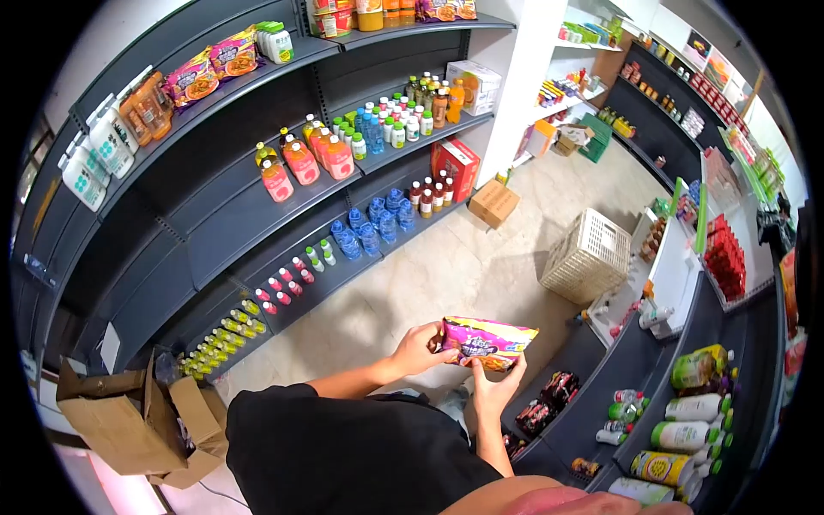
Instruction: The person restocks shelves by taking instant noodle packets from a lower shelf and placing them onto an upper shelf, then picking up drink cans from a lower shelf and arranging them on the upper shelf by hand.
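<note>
A purple and yellow packet of instant noodles [491, 336] is held up in front of my body, above the floor. My left hand [416, 350] grips its left end, fingers closed round the edge. At the lower right, my right hand [499, 388] pinches the packet with the thumb on its front. Part of the packet's lower edge is covered by the fingers. Similar purple noodle packets [192, 80] lie on the upper left shelf, between brown bottles [146, 112] and small white bottles with green caps [276, 43].
Grey shelving [215, 223] curves along the left with pink-labelled bottles [302, 163] and blue bottles [378, 223]. An open cardboard box [107, 412] stands at lower left. A white crate [588, 257] and a closed carton [493, 203] sit on the floor. More stocked shelves [635, 378] line the right.
</note>
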{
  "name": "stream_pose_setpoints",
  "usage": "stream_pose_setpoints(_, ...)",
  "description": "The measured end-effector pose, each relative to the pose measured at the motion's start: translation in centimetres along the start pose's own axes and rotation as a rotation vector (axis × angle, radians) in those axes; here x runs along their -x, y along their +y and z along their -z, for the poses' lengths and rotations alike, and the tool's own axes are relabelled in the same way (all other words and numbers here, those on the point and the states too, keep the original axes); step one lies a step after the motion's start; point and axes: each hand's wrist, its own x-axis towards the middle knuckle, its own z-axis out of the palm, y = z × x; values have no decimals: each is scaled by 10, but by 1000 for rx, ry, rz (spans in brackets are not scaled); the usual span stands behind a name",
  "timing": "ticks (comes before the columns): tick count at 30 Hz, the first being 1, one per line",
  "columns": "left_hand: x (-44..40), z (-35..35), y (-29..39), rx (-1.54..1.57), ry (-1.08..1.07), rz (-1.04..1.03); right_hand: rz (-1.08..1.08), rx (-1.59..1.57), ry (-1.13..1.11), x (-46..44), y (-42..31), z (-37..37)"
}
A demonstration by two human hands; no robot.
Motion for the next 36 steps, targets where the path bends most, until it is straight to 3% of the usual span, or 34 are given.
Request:
stream_pose_setpoints(5, -51, -31, 2, -112, -37, 6, -80, -82, -17, -54, 35, 10)
stream_pose_setpoints(10, -132, -129, 7, -113, -121, -74, -49, -62, 103, -133, 94, 62)
stream_pose_setpoints(12, -166, -172, 11, -120, -239, -137, -122, -175, 174, -166, 119, 89)
stream_pose_setpoints(14, -209, -201, 36, -71, -557, -150, -165, -219, 276, -198, 133, 114)
stream_pose_setpoints(17, -256, -239, 48, -187, -741, -398, -267, -140, 364, -237, 175, 141)
stream_pose_setpoints(22, -282, -265, 40, -245, -563, -230, -213, -261, 285, -296, 209, 115)
stream_pose_setpoints(24, -288, -257, 19, -176, -460, -150, -287, -328, 133, -322, 241, 94)
stream_pose_setpoints(27, -294, -228, -29, -178, -302, -29, -247, -294, -94, -362, 221, 51)
stream_pose_setpoints(30, -304, -199, -82, -211, -172, 110, -306, -312, -350, -402, 249, -8)
stream_pose_setpoints(34, -332, -173, -125, -77, 68, 240, -198, -226, -571, -451, 251, -83)
stream_pose_setpoints(36, -371, -158, -139, -163, 114, 214, -51, -128, -598, -481, 259, -122)
